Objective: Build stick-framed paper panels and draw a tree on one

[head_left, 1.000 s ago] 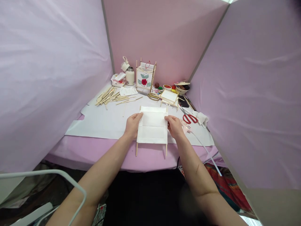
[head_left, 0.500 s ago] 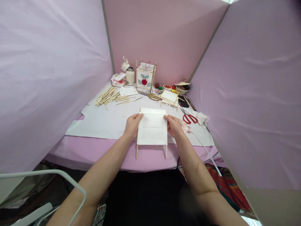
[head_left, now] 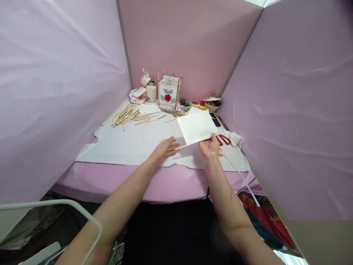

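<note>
So we've got the white cloth panel [head_left: 197,127] up in our right hand [head_left: 210,146], held by its near edge close to the right corner. The fingers there are pinching it, thumb on the upper side and the rest tucked under. The panel is over the right half of the white-covered surface [head_left: 127,147], tilted, and it partly blocks our view of another small frame [head_left: 194,110] behind it. A bare stick end [head_left: 181,147] pokes out of its near left corner and points at our left hand [head_left: 166,148]. That hand isn't gripping anything: fingers loosely spread, just beside the stick end. Can't really tell if they touch.

Around that, we have a messy pile of thin sticks [head_left: 125,115] over on the left, and a standing box with a red rose [head_left: 168,96] at the back, near a cream jar [head_left: 151,92]. Red-handled scissors [head_left: 224,139] are just beside our right hand, blades mostly hidden, with a crumpled white cloth [head_left: 236,138] next to them. A bowl [head_left: 211,106] is farther back on the right.
</note>
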Demonstrator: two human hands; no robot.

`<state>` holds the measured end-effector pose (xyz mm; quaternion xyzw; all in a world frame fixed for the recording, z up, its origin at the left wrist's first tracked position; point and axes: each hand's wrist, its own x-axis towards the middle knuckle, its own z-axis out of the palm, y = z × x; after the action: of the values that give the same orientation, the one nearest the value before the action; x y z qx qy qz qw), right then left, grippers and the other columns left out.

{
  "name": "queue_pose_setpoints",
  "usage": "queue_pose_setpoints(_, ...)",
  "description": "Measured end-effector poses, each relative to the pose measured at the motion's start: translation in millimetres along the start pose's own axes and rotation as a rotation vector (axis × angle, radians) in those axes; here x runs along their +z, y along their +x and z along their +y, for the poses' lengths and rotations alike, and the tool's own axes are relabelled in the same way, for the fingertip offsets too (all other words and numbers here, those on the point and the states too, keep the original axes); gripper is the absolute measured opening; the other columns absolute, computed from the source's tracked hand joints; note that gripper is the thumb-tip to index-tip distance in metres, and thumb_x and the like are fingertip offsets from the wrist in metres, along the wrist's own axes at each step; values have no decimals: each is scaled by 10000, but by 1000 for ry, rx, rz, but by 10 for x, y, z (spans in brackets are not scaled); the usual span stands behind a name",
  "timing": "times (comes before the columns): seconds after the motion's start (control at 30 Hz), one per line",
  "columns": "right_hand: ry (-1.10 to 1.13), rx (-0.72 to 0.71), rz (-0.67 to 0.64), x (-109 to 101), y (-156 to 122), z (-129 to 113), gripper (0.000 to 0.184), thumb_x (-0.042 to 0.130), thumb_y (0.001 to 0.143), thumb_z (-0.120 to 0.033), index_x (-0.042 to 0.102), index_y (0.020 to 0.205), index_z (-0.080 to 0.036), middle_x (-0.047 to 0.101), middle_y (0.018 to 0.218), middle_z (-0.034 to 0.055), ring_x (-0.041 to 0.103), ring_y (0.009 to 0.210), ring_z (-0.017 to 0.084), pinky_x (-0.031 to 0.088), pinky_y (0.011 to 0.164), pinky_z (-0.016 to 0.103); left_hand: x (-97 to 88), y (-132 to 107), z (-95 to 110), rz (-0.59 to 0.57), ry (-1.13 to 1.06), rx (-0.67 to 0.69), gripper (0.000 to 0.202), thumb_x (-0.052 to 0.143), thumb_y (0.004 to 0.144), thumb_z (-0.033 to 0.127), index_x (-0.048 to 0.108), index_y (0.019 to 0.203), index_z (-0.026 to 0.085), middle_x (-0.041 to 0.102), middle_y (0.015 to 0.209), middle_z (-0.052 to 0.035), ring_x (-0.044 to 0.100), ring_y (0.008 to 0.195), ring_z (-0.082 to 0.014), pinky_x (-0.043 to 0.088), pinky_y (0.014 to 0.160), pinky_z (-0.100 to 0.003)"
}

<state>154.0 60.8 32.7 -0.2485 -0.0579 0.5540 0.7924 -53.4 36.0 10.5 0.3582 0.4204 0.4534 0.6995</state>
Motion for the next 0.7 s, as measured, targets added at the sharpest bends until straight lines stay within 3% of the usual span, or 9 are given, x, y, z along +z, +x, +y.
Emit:
queue_pose_setpoints(0.1, 33, -25, 13, 24, 3, 3, 406, 278, 1067, -248, 673, 1145, -188, 790, 1040, 32, 716, 1045, 102, 493, 1086, 335, 19, -6, -61, 7, -22, 50, 346, 670, 912, 464, 628, 1042, 146, 707, 1155, -168, 719, 973, -228, 556, 917, -362)
queue_pose_setpoints(0.23, 71, -61, -8, 103, -26, 38, 422, 263, 1067, -260, 666, 1168, -185, 781, 1079, 44, 713, 1054, 100, 496, 1080, 321, 62, -58, -107, -114, 61, 36, 272, 743, 878, 360, 671, 1024, 142, 717, 1112, -145, 713, 985, -213, 538, 978, -363)
queue_pose_setpoints(0.4, 35, -48, -19, 145, -178, 251, 374, 310, 1030, -215, 675, 1109, -199, 773, 1085, 38, 707, 1062, 114, 514, 1063, 337, 131, -82, -132, -189, 36, -7, 239, 667, 942, 315, 688, 1067, 111, 734, 1072, -163, 731, 930, -211, 565, 933, -361)
queue_pose_setpoints(0.57, -24, 24, -8, 77, -379, 398, 214, 466, 932, -137, 658, 966, -226, 770, 1037, 1, 703, 1008, 106, 534, 1013, 313, 104, -31, -60, -43, -205, 30, 325, 458, 1044, 310, 685, 963, 92, 753, 1016, -157, 751, 897, -212, 589, 865, -326)
queue_pose_setpoints(0.7, -129, 43, -63, -25, -600, 460, 198, 579, 842, -102, 641, 963, -246, 761, 1018, -30, 694, 970, 115, 549, 981, 346, 28, 5, 21, 30, -375, 68, 303, 431, 1050, 294, 677, 996, 125, 765, 981, -109, 747, 931, -215, 591, 895, -367)
